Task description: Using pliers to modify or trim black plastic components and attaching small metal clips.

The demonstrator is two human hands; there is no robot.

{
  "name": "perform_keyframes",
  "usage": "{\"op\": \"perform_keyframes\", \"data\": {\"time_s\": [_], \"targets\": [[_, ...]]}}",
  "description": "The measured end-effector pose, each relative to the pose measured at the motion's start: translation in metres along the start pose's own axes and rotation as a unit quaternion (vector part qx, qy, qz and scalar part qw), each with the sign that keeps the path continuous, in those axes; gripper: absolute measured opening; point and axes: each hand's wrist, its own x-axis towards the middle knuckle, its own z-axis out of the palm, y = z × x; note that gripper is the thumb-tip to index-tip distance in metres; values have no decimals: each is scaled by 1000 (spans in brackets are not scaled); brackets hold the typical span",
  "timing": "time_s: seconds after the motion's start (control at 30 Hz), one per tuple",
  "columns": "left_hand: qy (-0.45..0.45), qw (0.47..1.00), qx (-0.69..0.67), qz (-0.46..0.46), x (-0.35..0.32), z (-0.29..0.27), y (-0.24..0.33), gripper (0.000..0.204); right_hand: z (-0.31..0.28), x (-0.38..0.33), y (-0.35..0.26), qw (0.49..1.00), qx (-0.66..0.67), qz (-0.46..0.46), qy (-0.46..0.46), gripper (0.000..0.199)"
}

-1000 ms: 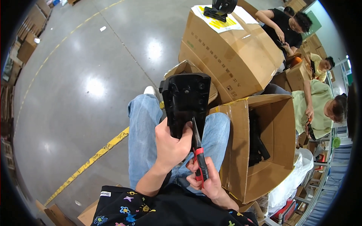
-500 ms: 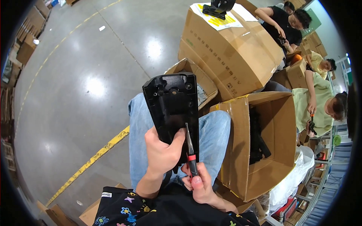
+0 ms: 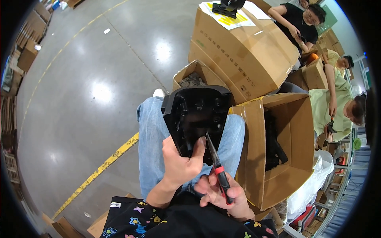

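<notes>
A large black plastic housing, hollow side facing me, is tilted above my lap. My left hand is closed around its near left part, the thumb pressed on the inside. Needle-nose pliers with red and black handles rest in my right hand, the thumb lying along the handle and some fingers loose and a little blurred. Their pointed metal tip is inside the housing, close beside my left thumb tip. Whether the tip touches or grips anything there is too small to tell.
An open cardboard box with black parts stands at my right. Beyond the housing, a smaller box holds grey pieces. A big carton behind carries papers and a black device. Co-workers sit along the right.
The housing has moved slightly right and tipped, showing more of its far rim. The pliers are tilted more, with their handles shifted right, and my right-hand fingers have loosened.
</notes>
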Motion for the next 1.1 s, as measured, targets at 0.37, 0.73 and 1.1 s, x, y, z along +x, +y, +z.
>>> {"op": "perform_keyframes", "data": {"time_s": [0.37, 0.73, 1.1], "targets": [[-8, 1000, -24, 18, -4, -4, -7, 25, -7, -5, -3, 967, 218, 37, -128, 61], [40, 997, 62, 27, 0, -1, 2, 14, 13, 12, -31, 509, -790, -312, 136, 37], [16, 989, 65, -130, 11, -36, -15, 15, 42, 17, -112, -46, -907, -418, -30, 43]]}}
